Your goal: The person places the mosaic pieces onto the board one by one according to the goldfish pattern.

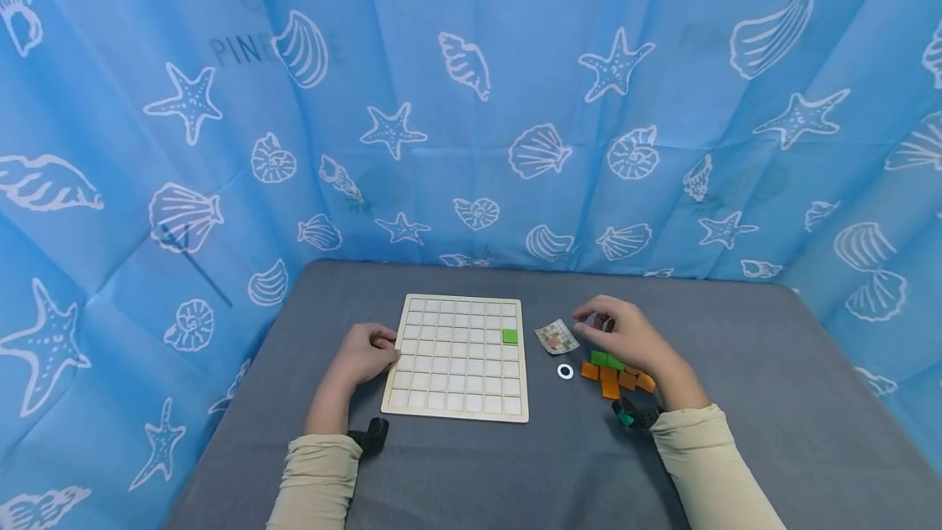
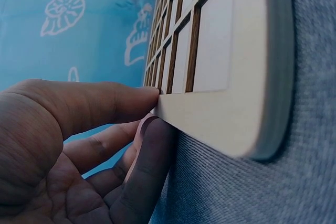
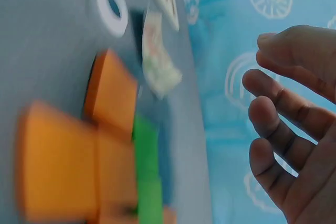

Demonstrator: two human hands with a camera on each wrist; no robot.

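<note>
A pale wooden grid board point(image 1: 459, 415) lies flat with white squares in its cells. One green tile point(image 1: 510, 336) sits in a cell near its right edge. My left hand point(image 1: 366, 352) pinches the board's left edge; in the left wrist view the thumb point(image 2: 115, 100) rests on the rim and the fingers are under it. My right hand point(image 1: 625, 334) hovers, with nothing in its loosely bent fingers, beyond a pile of orange tiles point(image 1: 609, 388) and green tiles point(image 1: 599, 359). A small patterned card point(image 1: 557, 338) with curled edges lies just left of that hand.
A white ring point(image 1: 565, 371) lies between the board and the tile pile. All of it rests on a grey cloth-covered table point(image 1: 456, 473). Behind the table hangs a blue curtain point(image 1: 441, 186) with white shells and starfish.
</note>
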